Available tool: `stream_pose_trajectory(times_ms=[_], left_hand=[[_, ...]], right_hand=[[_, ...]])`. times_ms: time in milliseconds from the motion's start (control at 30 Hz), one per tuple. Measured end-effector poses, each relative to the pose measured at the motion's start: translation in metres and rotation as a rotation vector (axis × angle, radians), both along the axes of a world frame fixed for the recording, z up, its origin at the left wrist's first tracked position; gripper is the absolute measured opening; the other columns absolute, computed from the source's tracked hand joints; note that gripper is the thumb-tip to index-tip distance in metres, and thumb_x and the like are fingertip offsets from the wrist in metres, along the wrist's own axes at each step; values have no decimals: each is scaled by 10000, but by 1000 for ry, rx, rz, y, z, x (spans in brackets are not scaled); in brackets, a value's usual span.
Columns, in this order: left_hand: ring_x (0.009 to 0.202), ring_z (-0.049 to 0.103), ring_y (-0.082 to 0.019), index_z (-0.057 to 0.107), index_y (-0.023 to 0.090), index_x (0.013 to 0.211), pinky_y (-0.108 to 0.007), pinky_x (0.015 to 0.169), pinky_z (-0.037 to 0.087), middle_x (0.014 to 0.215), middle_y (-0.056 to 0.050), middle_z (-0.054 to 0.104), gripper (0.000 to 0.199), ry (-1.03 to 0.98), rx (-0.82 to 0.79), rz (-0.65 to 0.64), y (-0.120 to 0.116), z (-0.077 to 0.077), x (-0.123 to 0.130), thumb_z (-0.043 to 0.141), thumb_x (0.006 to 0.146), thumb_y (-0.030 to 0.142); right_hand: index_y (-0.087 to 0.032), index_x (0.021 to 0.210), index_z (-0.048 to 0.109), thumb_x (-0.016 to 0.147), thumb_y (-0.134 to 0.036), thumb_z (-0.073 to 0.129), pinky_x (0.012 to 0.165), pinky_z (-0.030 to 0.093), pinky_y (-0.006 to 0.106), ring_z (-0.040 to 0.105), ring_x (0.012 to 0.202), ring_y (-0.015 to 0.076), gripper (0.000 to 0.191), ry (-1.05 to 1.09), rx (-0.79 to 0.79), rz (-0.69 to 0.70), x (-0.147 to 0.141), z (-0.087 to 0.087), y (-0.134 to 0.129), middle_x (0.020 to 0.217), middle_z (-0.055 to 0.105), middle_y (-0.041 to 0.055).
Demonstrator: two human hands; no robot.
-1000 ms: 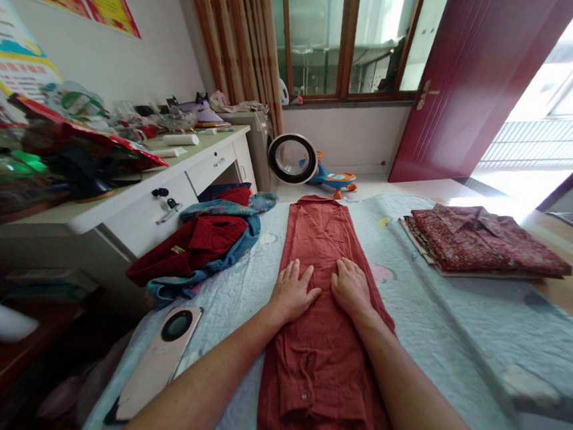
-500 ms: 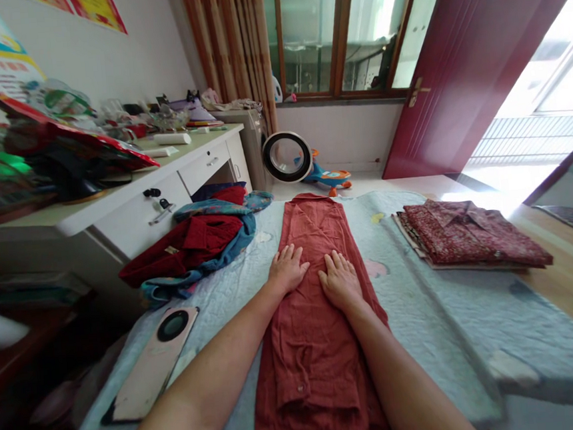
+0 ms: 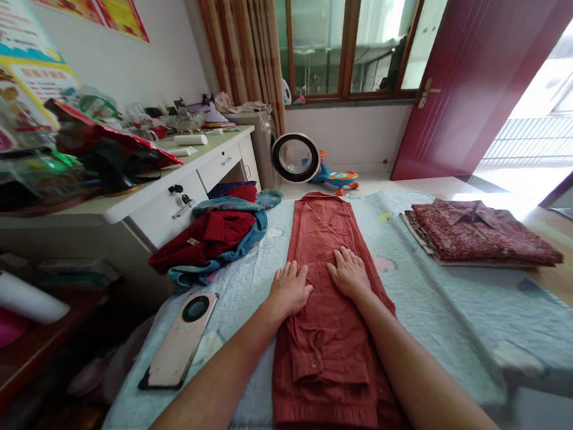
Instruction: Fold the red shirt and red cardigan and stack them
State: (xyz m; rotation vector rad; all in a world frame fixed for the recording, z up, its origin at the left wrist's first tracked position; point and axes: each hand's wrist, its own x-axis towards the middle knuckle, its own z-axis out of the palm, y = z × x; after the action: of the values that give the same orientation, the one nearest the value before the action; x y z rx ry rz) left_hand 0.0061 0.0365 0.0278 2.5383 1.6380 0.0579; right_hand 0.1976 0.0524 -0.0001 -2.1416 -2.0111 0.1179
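A rust-red shirt lies lengthwise on a pale blue blanket, its sides folded in and its collar at the far end. One sleeve with a buttoned cuff rests on top of it near me. My left hand is flat on the shirt's left edge, fingers stretched. On the right part of the shirt my right hand also lies flat with fingers apart. Neither hand grips the cloth. Left of the shirt is a phone, face down with a round dark camera ring.
A loose heap of red and blue clothes lies at the far left of the blanket. Folded patterned garments are stacked at the right. A cluttered white desk stands left; behind is a washing machine with its round door open.
Both hands have slid slightly toward me along the shirt, staying flat. The view has turned a little left, so things appear shifted right.
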Motion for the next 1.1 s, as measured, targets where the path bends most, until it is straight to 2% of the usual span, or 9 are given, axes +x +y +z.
stream_pose_trajectory(times_ms=[167,333,467,1100], left_hand=[[1470,244,-270,394,144,1464,-476,1188,235,1582,-128,305,556,-89,88,-98,-22,-6,6,476,944,321],[1438,320,-264,460,155,1421,-491,1182,256,1539,-110,396,488,-159,152,-62,-28,-26,13,450,968,336],[1428,338,-267,499,183,1387,-482,1174,270,1528,-99,416,455,-184,197,-53,-28,-34,13,464,966,351],[1402,372,-254,553,197,1335,-463,1169,277,1496,-91,461,417,-260,237,-50,-31,-32,12,492,941,322]], right_hand=[[-134,1465,411,987,-460,341,1147,190,426,279,1436,282,583,-1,26,-12,-1,-1,1,1565,328,144],[-124,1440,446,983,-461,353,1138,211,419,306,1421,286,576,-11,58,-10,-1,-2,1,1544,367,145],[-129,1429,463,980,-457,363,1132,218,418,320,1411,285,565,-9,77,-9,-1,-2,2,1535,383,140],[-128,1367,523,972,-434,391,1110,249,401,384,1365,278,517,12,141,-10,-1,0,0,1478,457,152]])
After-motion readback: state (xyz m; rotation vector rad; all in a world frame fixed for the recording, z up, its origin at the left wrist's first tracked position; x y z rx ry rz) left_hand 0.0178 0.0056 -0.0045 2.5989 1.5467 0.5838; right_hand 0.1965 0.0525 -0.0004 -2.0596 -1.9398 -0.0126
